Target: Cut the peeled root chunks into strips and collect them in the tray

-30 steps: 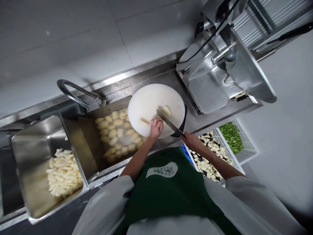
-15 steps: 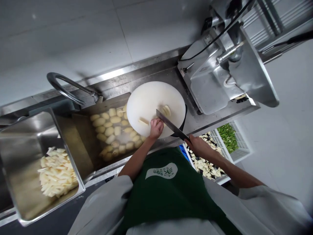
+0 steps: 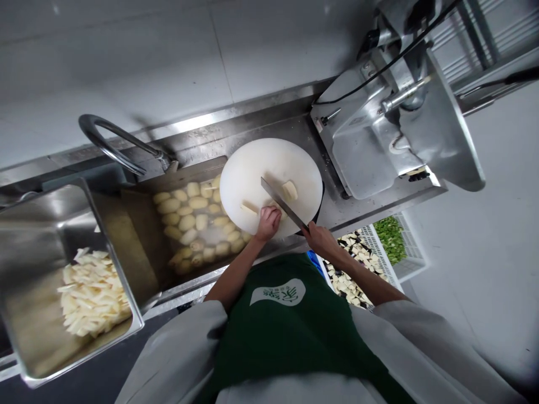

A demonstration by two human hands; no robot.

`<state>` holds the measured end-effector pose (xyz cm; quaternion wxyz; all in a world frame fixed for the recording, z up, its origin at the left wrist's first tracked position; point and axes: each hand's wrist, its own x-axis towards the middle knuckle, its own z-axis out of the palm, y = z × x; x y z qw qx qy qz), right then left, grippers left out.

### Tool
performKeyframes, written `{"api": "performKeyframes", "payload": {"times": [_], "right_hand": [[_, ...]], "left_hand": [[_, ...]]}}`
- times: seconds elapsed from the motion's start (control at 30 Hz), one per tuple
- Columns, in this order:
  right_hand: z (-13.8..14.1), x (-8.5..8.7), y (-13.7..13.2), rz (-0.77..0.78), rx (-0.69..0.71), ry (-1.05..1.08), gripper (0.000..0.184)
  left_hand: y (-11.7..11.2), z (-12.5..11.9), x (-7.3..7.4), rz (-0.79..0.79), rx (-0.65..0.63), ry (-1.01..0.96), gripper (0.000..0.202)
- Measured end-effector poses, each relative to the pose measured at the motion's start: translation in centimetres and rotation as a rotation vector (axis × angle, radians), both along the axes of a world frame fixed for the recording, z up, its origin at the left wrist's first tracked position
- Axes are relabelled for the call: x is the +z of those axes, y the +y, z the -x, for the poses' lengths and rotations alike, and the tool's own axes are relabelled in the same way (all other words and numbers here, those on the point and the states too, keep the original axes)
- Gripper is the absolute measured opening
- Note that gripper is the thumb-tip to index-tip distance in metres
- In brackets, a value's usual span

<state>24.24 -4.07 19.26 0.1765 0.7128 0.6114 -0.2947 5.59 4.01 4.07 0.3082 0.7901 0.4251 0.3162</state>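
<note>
On a round white cutting board (image 3: 248,163), my right hand (image 3: 322,241) is closed around the handle of a kitchen knife (image 3: 283,203). The blade points up and to the left across the board. My left hand (image 3: 268,223) has its fingers bent over a piece of potato (image 3: 273,206), mostly hidden by the fingers and the blade. To the right of the blade lie cut potato slices (image 3: 289,190). A flat potato piece (image 3: 250,207) rests on the board just left of my left hand.
Peeled potatoes (image 3: 196,202) sit in water in the sink (image 3: 138,230), under a faucet (image 3: 122,134). A steel pan (image 3: 37,359) holds potato strips (image 3: 92,292). At right stands a metal slicing machine (image 3: 362,157); below are crates of eggplant pieces (image 3: 353,269) and chopped greens (image 3: 389,235).
My right hand and the knife have moved left, and the blade tip now reaches farther up and left over the board. My left hand stays by the potato piece. The view has shifted slightly.
</note>
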Motion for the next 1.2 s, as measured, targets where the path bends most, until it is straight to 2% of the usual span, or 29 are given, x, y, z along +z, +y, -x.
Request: {"api": "performKeyframes", "payload": {"times": [0.1, 0.2, 0.37, 0.57, 0.67, 0.9, 0.97, 1.03, 1.1, 1.2], "right_hand": [[0.0, 2.0, -1.4, 0.005, -0.002, -0.020, 0.034], [0.2, 3.2, -2.3, 0.026, 0.006, -0.013, 0.032], [0.5, 3.4, -2.2, 0.058, 0.009, -0.009, 0.031], [0.1, 3.8, -1.8, 0.074, 0.008, 0.009, 0.032], [0.5, 2.9, -1.3, 0.065, 0.004, 0.032, 0.034], [2.6, -2.3, 2.0, 0.030, -0.017, 0.052, 0.037], [1.9, -2.5, 2.3, 0.007, -0.009, 0.083, 0.036], [0.8, -2.0, 2.0, -0.025, -0.029, 0.114, 0.036], [-0.2, -1.1, 1.5, -0.070, -0.083, 0.125, 0.037], [-1.1, 0.0, 0.9, -0.165, -0.160, 0.118, 0.036]], "left_hand": [[-0.1, 0.0, -0.1, 0.041, -0.009, 0.014, 0.035], [-0.2, 0.1, -0.2, 0.013, -0.007, 0.008, 0.035], [-0.2, 0.0, -0.4, -0.140, -0.005, -0.013, 0.037], [-0.2, -0.1, -0.5, -0.202, -0.004, -0.051, 0.031], [-0.3, 0.1, -0.5, -0.204, -0.017, -0.054, 0.029], [-0.2, -0.2, -0.4, -0.184, -0.006, -0.006, 0.031], [-0.2, -0.2, 0.1, -0.181, -0.017, -0.012, 0.030], [-0.5, 0.5, 0.8, -0.176, -0.024, -0.008, 0.027], [-0.9, 2.2, 1.4, -0.196, 0.087, 0.005, 0.023], [-1.1, 5.2, 1.9, -0.218, 0.425, 0.031, 0.021]]}}
